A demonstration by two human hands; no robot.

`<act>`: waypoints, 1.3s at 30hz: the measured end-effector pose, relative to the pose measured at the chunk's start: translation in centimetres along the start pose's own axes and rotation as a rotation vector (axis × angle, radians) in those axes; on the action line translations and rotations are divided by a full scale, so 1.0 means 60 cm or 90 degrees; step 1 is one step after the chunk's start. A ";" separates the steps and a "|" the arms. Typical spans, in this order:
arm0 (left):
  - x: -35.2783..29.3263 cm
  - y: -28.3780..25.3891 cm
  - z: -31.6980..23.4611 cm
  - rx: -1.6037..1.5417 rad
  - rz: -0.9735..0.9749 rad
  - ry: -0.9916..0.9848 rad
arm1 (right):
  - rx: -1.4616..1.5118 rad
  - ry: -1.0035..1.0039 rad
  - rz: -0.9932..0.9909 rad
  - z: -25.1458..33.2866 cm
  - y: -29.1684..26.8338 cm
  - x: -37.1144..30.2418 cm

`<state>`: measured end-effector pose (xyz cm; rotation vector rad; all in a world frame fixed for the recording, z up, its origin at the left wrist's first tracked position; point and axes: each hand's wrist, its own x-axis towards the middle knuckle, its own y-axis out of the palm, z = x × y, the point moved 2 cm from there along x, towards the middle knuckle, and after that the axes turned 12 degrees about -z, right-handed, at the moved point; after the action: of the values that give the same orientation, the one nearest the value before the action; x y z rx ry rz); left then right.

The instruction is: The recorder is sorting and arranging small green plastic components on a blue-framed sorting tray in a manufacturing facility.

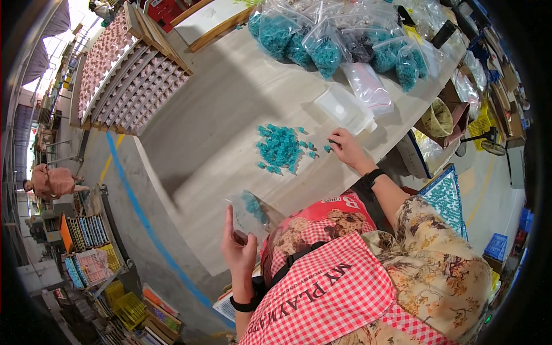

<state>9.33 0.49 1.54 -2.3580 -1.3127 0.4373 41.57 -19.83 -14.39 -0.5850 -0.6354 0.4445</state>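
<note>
Head view: worktop (221, 118) carries a loose pile of small teal pieces (280, 148) around its middle, with a few strays off its right side. Right hand (349, 150) is right of the pile, low over the worktop; fingers bent, tips close together, right beside one stray teal piece (328, 148). Can't tell whether anything is pinched between them.

Left hand (240, 248) is at the near edge, palm turned inward, index finger up straight, thumb spread away from it. Clear bag (251, 208) lies against that index finger, some teal pieces inside; can't tell if the fingers grip it or just touch it.

Right of the pile, farther off: translucent white container (344, 109), and just beyond it a flat stack of clear plastic bags (369, 89). Far side of worktop: cluster of clear bags filled with teal pieces (325, 56), bunched together.

Off the worktop, far left: slanted rack (138, 86) with rows of small pale pink items. Blue stripe (150, 230) runs along the floor on the left.
</note>
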 end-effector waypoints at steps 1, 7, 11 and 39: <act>0.000 0.001 -0.003 0.004 0.003 0.005 | -0.010 0.008 -0.015 0.000 -0.002 -0.007; 0.001 0.001 0.004 0.000 0.003 0.008 | -0.065 0.034 -0.030 0.066 -0.004 -0.015; 0.002 0.001 -0.008 -0.006 0.002 0.009 | -0.144 0.016 -0.027 0.104 0.020 -0.003; 0.002 0.017 0.007 0.070 0.041 0.066 | 0.294 -0.037 0.051 0.180 0.026 0.038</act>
<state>9.93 0.18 0.65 -2.3036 -1.1404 0.3902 35.78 -13.42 -7.33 -0.1588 -0.5409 0.6614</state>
